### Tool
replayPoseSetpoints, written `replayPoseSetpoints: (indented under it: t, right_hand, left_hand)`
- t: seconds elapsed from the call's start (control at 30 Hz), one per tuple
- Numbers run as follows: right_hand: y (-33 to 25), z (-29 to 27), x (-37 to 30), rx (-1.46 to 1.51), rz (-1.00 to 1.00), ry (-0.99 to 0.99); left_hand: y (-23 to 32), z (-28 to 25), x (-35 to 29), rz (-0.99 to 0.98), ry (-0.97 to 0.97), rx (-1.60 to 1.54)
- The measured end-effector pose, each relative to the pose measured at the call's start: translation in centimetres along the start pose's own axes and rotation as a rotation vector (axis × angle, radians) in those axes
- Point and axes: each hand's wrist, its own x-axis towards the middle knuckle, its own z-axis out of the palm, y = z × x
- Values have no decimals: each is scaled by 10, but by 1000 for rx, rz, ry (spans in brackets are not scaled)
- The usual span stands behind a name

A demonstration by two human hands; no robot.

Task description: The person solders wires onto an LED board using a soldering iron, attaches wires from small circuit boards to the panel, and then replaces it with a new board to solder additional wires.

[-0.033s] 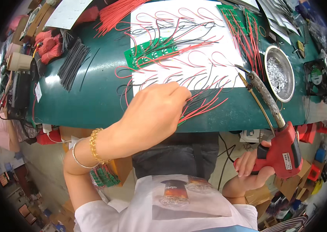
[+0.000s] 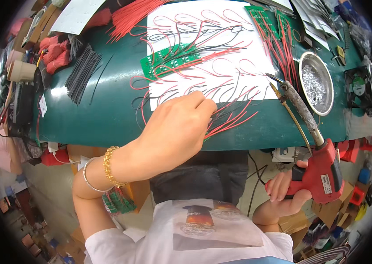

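The left hand is over the table's near edge with its fingers curled inward. The fingertips are hidden beneath it, so I cannot tell how tightly they close or on what. Just beyond its fingers, to the right, red and black wires fan out over the table, their near ends lost under the hand. A sliver of green shows at the hand's lower right.

The right hand is wrapped around the grip of the gun, which it holds off to the right, past the table's near edge. The gun points up and left; its tip appears over the right edge of the paper, and I cannot tell whether they touch.

The gun has a red and black body with a white label, a stained metal barrel and a thin brass-coloured tube alongside. The wires are slim, the red ones ending straight and loosely spread. Ahead of the left hand, a green board lies on the paper among looped wires.
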Motion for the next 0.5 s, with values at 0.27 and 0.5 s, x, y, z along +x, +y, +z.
replayPoseSetpoints:
  t: [0.27,0.5]
  right_hand:
    - [1,-10,-3,-12,-25,-10]
    - [3,10,9,70,-4,-8]
  left_hand:
    - [14,-5,10,-16,-120,147]
    - [22,-4,8,75,118,-401]
